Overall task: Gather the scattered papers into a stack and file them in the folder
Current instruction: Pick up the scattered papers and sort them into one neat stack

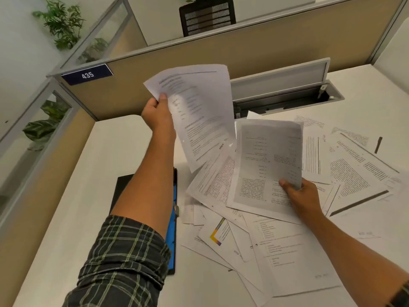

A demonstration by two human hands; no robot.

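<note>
Barely begun, I'd say: left hand (pixel 156 111) pinches raised sheets (pixel 197 111), right hand (pixel 297 191) grips another sheet (pixel 269 165), loose papers (pixel 287 251) litter four o'clock, folder (pixel 171 235) unfilled.

A white worktop (pixel 124 156) is bounded by beige partition panels at the back and left. Printed papers (pixel 276 251) are scattered overlapping across its middle and right. A dark folder (pixel 171 240) with a blue inner strip is laid beside the papers on their left. A small dark pen-like object (pixel 378 145) is seen on the far-right sheets.
</note>
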